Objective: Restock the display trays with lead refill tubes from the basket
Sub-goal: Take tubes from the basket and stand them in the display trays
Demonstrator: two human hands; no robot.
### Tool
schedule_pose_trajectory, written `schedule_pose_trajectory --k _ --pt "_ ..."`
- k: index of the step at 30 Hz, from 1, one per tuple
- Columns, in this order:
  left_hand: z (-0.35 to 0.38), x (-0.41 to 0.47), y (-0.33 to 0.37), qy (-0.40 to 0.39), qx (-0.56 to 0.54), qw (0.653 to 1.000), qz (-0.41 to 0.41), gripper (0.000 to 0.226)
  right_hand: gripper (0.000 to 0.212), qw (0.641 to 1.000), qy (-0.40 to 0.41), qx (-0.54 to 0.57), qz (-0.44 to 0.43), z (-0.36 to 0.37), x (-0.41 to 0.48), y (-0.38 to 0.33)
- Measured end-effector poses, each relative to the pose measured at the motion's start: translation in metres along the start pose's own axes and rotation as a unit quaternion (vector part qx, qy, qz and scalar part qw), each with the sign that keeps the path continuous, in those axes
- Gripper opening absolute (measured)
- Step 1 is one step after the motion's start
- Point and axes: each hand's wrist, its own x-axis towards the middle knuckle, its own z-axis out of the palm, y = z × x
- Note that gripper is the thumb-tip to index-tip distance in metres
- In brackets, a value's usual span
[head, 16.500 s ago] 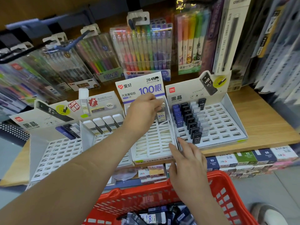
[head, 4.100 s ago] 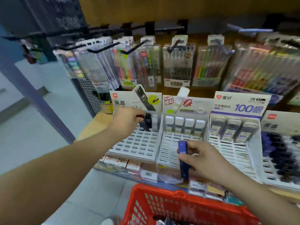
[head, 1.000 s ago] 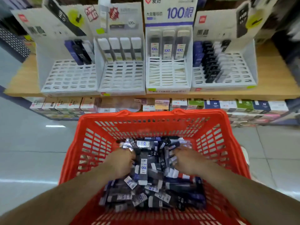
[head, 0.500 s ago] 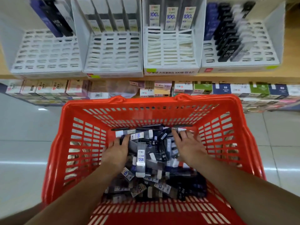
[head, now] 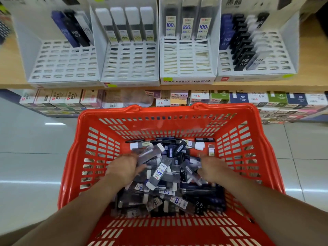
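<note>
Head view: red slotted plastic basket point(head: 99, 157) holds a loose heap of flat rectangular lead refill tubes point(head: 170, 181), dark and clear-grey, some with white "100" labels, some marked "HB 0.7". Long axes point every way in the heap; nothing is aligned. Both hands are down in the pile. Left hand point(head: 124, 168) sits at the heap's left side, fingers curled in among the tubes; one clear tube with a white cap point(head: 150, 152) lies just beyond its fingertips, long axis slanting up and to the right, cap end away from the hand. Whether the hand actually grips it, cannot tell, blurred. Right hand point(head: 212, 167) is at the heap's right side, fingers spread over the tubes, tips motion-blurred, grip cannot tell. Between the two hands a "100" labelled tube point(head: 159, 173) lies diagonal, on top.

Beyond the hands, on the wooden shelf point(head: 312, 50), four white cardboard display trays with slotted floors stand side by side. Far-left tray point(head: 62, 64): three tubes at its back right. Second tray point(head: 129, 66): four white-capped tubes across the back row. Third tray point(head: 188, 63): three "100" tubes at the back. Far-right tray point(head: 276, 55): several rows of blue, black and clear tubes on its left half. All trayed tubes stand on end, leaning back.
</note>
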Motion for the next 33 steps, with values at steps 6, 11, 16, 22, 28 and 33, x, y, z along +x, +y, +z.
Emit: schedule_pose_trajectory --k 6,11,16,22,28,33 --pt "-0.022 -0.013 0.010 -0.090 -0.171 0.979 -0.068 0.048 0.069 0.971 -0.071 0.225 0.043 -0.011 -0.011 0.012" --pt "-0.034 -0.034 0.032 -0.130 -0.471 0.862 -0.135 0.049 0.043 0.893 -0.021 0.446 0.062 -0.012 -0.034 -0.007" --pt "-0.038 -0.047 0.067 -0.129 -0.620 0.765 -0.114 0.039 0.034 0.712 -0.034 0.700 0.044 -0.006 -0.057 -0.067" --pt "-0.060 -0.066 0.085 -0.126 -0.650 0.747 -0.054 0.033 0.037 0.630 -0.003 0.776 -0.034 -0.020 -0.075 -0.087" --pt "-0.077 -0.076 0.085 -0.176 -0.577 0.797 -0.019 0.026 0.025 0.577 0.011 0.815 -0.063 -0.031 -0.080 -0.086" --pt "-0.083 -0.082 0.079 -0.246 -0.523 0.816 -0.011 0.027 0.020 0.572 0.003 0.817 -0.078 -0.033 -0.083 -0.085"
